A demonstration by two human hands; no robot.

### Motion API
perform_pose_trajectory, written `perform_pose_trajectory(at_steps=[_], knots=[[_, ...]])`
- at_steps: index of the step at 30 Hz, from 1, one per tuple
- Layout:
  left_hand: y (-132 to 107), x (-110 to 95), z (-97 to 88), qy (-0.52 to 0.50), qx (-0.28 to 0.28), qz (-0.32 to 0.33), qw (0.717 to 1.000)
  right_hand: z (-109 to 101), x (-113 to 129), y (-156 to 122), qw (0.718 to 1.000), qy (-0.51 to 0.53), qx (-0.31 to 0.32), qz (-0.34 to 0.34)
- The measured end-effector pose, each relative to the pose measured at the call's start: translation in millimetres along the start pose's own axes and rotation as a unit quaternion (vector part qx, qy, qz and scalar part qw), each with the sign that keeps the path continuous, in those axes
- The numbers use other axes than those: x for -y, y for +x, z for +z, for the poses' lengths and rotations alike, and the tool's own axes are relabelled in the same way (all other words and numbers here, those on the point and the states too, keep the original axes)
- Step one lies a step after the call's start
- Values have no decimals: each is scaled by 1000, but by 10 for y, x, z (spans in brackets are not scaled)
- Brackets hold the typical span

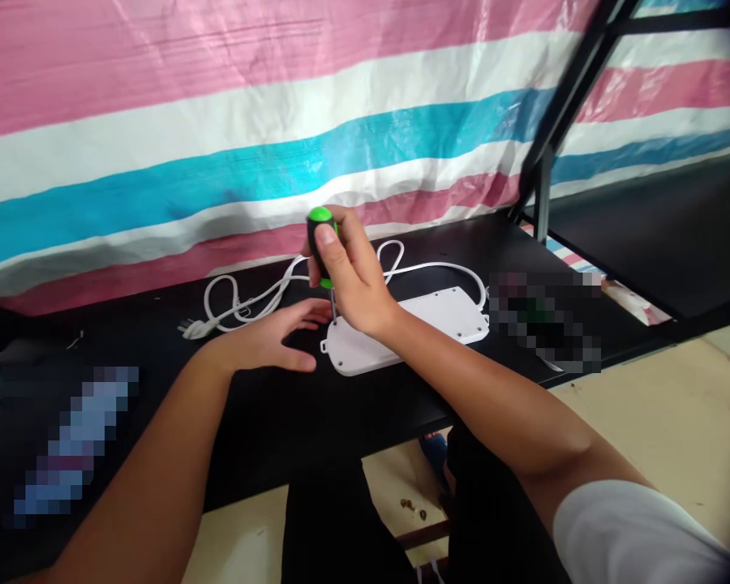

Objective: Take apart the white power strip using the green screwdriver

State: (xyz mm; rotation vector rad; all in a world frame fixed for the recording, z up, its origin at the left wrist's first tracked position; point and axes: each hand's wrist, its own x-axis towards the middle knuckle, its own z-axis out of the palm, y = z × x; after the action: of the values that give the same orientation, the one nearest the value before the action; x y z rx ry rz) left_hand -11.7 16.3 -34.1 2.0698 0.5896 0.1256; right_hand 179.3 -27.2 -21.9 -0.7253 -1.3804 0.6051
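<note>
A white power strip [426, 324] lies on the black table with its screw-holed face up. My right hand [356, 272] is wrapped round the black and green handle of a screwdriver [321, 243]. The screwdriver stands nearly upright, its metal shaft reaching down to a screw hole at the strip's left end. Just left of that end is my left hand [280, 337], fingers and thumb apart with nothing between them. Behind the strip the white power cord [273, 296] lies in loose loops, its plug [195, 327] at the left. My right hand and forearm cover part of the strip.
The black table [316, 422] has its front edge close to my legs. A blurred-out item [541, 324] lies right of the strip, another [76, 446] at the left. Striped plastic sheeting [219, 146] hangs behind; a black metal frame [560, 105] rises at right.
</note>
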Motion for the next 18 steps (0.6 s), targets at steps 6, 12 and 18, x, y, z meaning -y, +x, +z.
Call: perform_pose_trajectory(at_steps=[6, 12, 18], knots=[[130, -100, 301, 169, -63, -13, 983, -7, 61, -13, 999, 33, -7, -6], [192, 59, 390, 148, -74, -3, 986, 3, 101, -20, 998, 56, -5, -6], [225, 46, 403, 123, -96, 17, 988, 47, 137, -28, 996, 84, 18, -9]])
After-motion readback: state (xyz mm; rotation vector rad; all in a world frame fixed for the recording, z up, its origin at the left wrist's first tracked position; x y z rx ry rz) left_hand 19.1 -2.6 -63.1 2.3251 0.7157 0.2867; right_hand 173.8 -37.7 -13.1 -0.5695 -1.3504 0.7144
